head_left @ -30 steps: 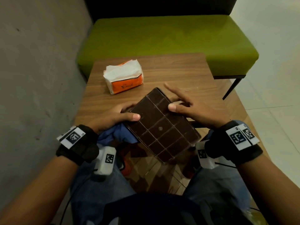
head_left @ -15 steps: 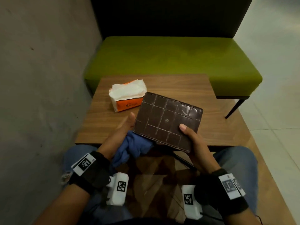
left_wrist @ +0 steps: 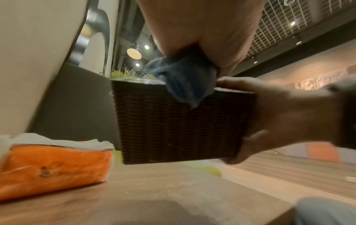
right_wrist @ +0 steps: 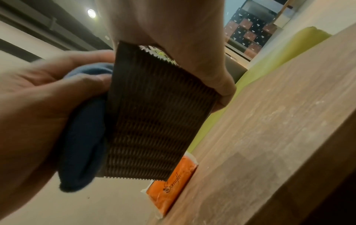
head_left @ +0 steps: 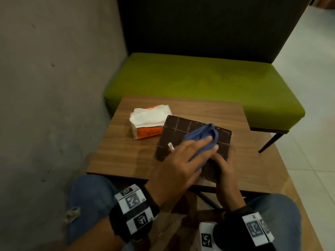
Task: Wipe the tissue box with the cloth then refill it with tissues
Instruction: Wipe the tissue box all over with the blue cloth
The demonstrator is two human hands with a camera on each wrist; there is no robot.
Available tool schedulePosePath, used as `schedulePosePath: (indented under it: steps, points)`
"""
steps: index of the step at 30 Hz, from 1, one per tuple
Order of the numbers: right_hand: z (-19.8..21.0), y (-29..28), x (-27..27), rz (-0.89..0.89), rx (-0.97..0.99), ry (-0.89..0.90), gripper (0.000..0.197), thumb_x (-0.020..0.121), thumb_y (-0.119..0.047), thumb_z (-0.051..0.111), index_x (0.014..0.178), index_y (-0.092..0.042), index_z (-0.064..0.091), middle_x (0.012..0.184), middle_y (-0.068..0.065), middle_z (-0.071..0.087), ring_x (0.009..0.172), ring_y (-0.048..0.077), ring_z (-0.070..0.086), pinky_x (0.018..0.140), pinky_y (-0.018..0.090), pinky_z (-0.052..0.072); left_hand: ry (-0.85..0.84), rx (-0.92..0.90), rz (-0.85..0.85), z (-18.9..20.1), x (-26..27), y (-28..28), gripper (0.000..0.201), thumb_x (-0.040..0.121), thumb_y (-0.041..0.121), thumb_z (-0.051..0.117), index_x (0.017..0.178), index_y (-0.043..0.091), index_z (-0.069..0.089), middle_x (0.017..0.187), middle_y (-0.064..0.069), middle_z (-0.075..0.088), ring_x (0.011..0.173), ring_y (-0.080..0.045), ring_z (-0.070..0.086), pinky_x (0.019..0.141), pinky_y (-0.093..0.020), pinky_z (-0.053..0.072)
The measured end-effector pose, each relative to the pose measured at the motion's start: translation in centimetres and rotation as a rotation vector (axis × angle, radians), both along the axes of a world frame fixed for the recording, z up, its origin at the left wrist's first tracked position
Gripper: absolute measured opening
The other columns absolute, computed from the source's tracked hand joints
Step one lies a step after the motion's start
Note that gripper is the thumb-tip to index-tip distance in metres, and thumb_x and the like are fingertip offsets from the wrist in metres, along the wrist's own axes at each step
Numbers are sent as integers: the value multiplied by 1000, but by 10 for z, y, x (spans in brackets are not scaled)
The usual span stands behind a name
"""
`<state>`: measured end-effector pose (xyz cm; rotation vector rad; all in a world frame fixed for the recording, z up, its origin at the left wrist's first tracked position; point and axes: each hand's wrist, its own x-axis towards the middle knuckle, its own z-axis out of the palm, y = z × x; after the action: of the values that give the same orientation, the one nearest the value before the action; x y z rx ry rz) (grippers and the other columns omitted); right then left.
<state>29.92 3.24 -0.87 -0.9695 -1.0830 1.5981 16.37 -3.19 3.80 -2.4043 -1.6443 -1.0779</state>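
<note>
In the head view the dark brown tissue box [head_left: 174,134] is held tilted above the wooden table [head_left: 126,147], its gridded face toward me. My left hand [head_left: 183,158] holds the bunched blue cloth [head_left: 204,134] and presses it on that face. My right hand [head_left: 224,167] grips the box's near right end. The right wrist view shows the woven side of the box [right_wrist: 158,121], with the cloth [right_wrist: 82,144] against its left. The left wrist view has the cloth [left_wrist: 185,82] draped over the box's top edge [left_wrist: 177,129]. The orange tissue pack [head_left: 148,120], open with white tissues showing, lies on the table behind the box.
A green bench seat [head_left: 208,84] with a dark backrest stands behind the table. A grey wall [head_left: 54,87] runs along the left. My knees in blue jeans [head_left: 87,196] are under the table's near edge. Pale floor tiles lie to the right.
My left hand has brought the cloth from under the box's left edge up onto its gridded face. My right hand still holds the box's near end. The box sits farther over the table.
</note>
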Motion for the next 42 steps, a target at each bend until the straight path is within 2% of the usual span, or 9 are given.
schedulePosePath:
  steps: [6,12,14,18,21,26,29,36,42]
  points:
    - [9,2,-2,-20,53,20,104,61,-37,75,150,-40,22,143,-1,50,123,21,57,99,50,50,-492,-30,370,-8,-40,33,41,93,15,54,134,11,49,141,-9,47,133,-19,41,109,-41,36]
    - [2,3,-19,11,60,-47,85,81,-16,65,152,-30,21,142,-8,49,123,12,56,92,28,54,-247,-40,22,-5,-6,31,41,88,6,58,129,9,55,140,-13,49,134,-20,41,113,-28,32]
    - [2,-2,-14,24,24,-32,90,74,-23,70,150,-42,23,137,-10,52,115,11,62,81,30,57,-284,-31,109,-5,-26,43,38,90,8,56,128,9,54,133,-12,54,125,-17,48,108,-23,35]
    - [3,-8,-12,-42,102,-167,93,63,-47,73,140,-62,24,139,-7,42,124,19,51,96,48,51,-595,35,461,-12,-47,60,28,96,13,50,122,6,55,123,-7,58,113,-8,49,101,-28,40]
    - [-2,-2,-20,-20,191,-340,94,63,-52,66,145,-57,20,125,8,49,109,24,57,91,46,53,-579,12,259,-4,-18,55,28,95,13,50,123,8,55,122,-1,56,115,-7,50,100,-26,41]
    - [-4,-4,-20,-2,192,-295,80,71,-50,61,145,-36,36,115,-3,61,105,17,62,89,45,55,-309,-97,-160,-2,-10,42,43,91,2,54,133,9,47,142,-15,43,137,-18,35,113,-33,30]
    - [-3,-10,-10,6,68,-228,86,63,-53,68,139,-60,30,139,5,43,124,27,50,96,53,51,-476,-101,144,-9,-39,51,37,94,7,50,131,10,48,136,-10,49,127,-11,43,109,-32,33]
    - [15,-9,-24,-356,170,-212,83,70,-55,60,142,-60,18,141,-1,43,128,26,43,107,53,39,-1054,-182,571,-27,-10,35,40,99,19,43,138,16,35,136,4,42,125,-10,41,92,-4,34]
    - [15,1,-27,-175,-92,-126,105,71,-57,62,148,-47,-8,144,5,43,121,23,53,104,51,43,-622,-77,248,-26,28,13,44,99,17,38,142,25,33,158,-4,16,147,-14,4,120,-25,11]
